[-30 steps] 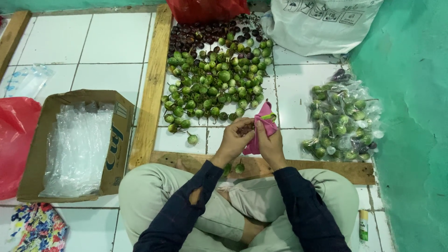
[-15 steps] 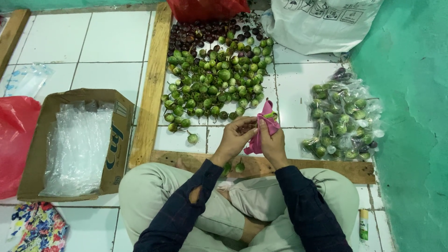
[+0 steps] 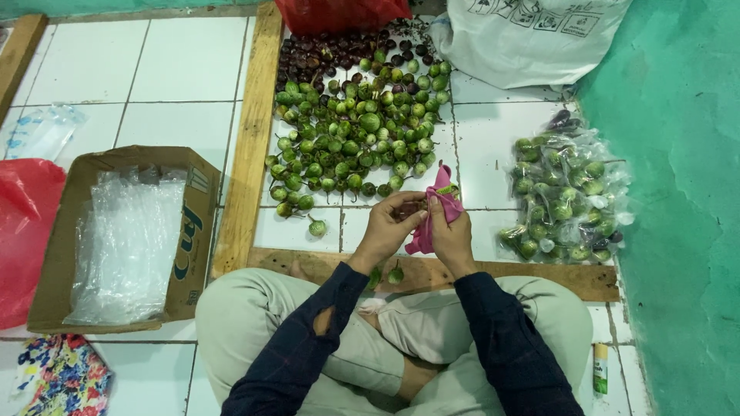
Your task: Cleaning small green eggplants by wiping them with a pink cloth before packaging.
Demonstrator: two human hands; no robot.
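Just above the crossed legs, a pink plastic bag [image 3: 442, 202] is held between both hands, over the white tiled floor [image 3: 177, 69] and slightly beyond the near wooden plank [image 3: 493, 271]; its top sticks up in a crumpled tuft, and its lower part hangs down between the palms. The left hand [image 3: 388, 231] curls its fingers [image 3: 401, 206] narrowly around the bag's mouth from the left, with something small and dark half hidden inside the grip; the right hand [image 3: 453, 239] pinches the bag's right edge, thumb and fingertips closed on the plastic. Both dark sleeves [image 3: 308, 347] reach out from light trousers. Just beyond the hands lies a loose heap of small round green fruits [image 3: 354, 139], with darker purple ones [image 3: 324, 54] at its far edge; a single green fruit [image 3: 317, 226] sits apart, near the left hand. To the right, well apart from the heap, are clear bags packed with green fruits [image 3: 566, 196], beside the green wall [image 3: 678, 192]. To the left, past an upright plank [image 3: 250, 139], a cardboard box [image 3: 189, 231] holds clear plastic bags [image 3: 127, 246]; a red bag [image 3: 23, 231] lies beside it.
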